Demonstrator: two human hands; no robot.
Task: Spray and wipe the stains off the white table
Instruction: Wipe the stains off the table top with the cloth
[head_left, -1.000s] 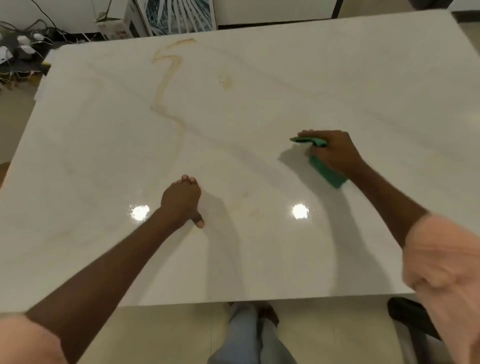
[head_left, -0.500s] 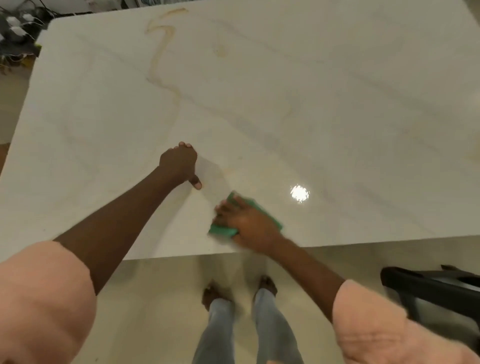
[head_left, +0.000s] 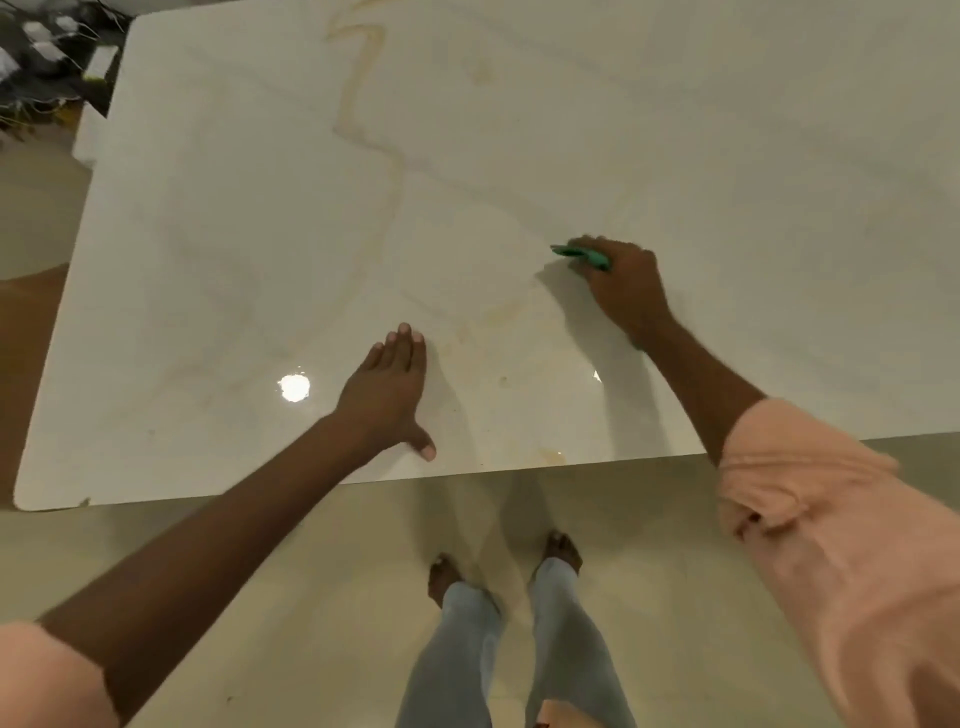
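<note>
The white table (head_left: 727, 156) fills the upper view. A long brownish stain (head_left: 358, 98) winds from its far edge toward the middle, and fainter marks (head_left: 498, 312) lie nearer the front. My right hand (head_left: 623, 283) presses a green cloth (head_left: 579, 254) onto the tabletop right of centre; most of the cloth is hidden under the fingers. My left hand (head_left: 392, 392) rests flat on the table near the front edge, fingers straight, thumb spread. No spray bottle is in view.
The table's front edge (head_left: 311, 486) runs across the middle of the view, with my legs and bare feet (head_left: 498, 577) on the beige floor below it. Cables and plugs (head_left: 41, 57) lie on the floor beyond the far left corner.
My right hand has swept the green cloth from near the front edge out to the right and farther onto the table. The left hand has uncurled to lie flat.
</note>
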